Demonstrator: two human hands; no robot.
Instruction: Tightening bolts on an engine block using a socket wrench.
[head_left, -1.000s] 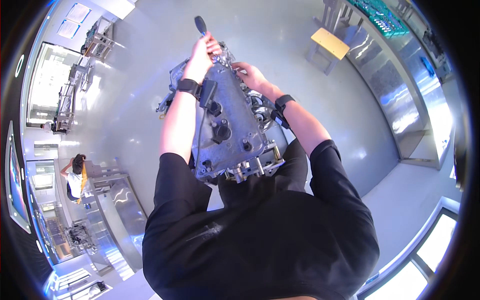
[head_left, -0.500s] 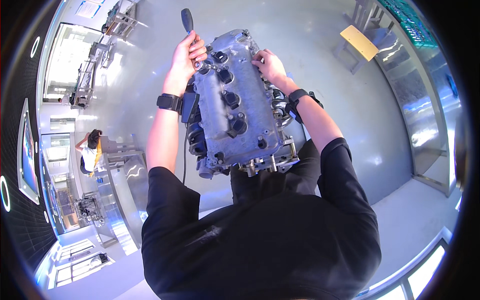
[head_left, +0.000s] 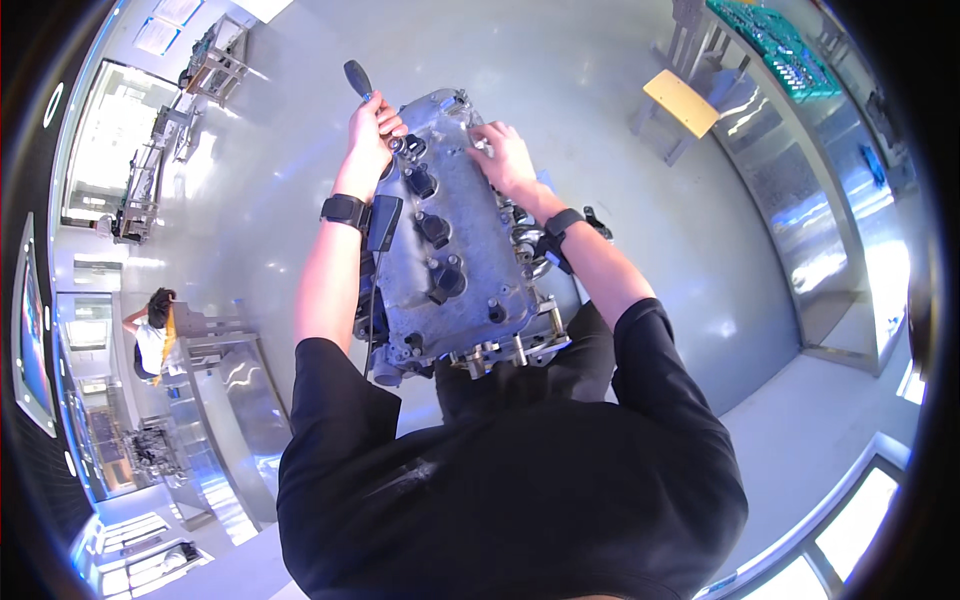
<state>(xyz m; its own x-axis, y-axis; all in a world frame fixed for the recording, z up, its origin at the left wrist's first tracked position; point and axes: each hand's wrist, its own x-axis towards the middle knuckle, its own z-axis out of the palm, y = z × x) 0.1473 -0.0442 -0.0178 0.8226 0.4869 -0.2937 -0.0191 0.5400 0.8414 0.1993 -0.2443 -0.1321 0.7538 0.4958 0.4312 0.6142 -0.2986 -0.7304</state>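
A grey engine (head_left: pixel 470 230) with a metal valve cover stands in front of me, several black ignition coils (head_left: pixel 434 229) along its top. My left hand (head_left: pixel 373 132) is closed round a ratchet wrench (head_left: pixel 357 80). The black handle sticks out past the fist, away from me, and the metal head lies by the cover's far left edge. Over the cover's far right edge is my right hand (head_left: pixel 503 157), its fingers bent in a pinch. Something small and shiny seems to lie at those fingertips, too blurred to name. Black bands circle both wrists.
A stool with a yellow top (head_left: pixel 681 103) stands at the far right, near a metal bench holding a green tray (head_left: pixel 775 45) of small parts. Left, another person (head_left: pixel 155 335) sits by a metal table. A black cable (head_left: pixel 372 310) hangs along the engine's left side.
The view has shifted, so the engine sits lower and further left. My right hand has lifted slightly and its fingers have shifted at the cover's edge. My left hand still grips the ratchet wrench.
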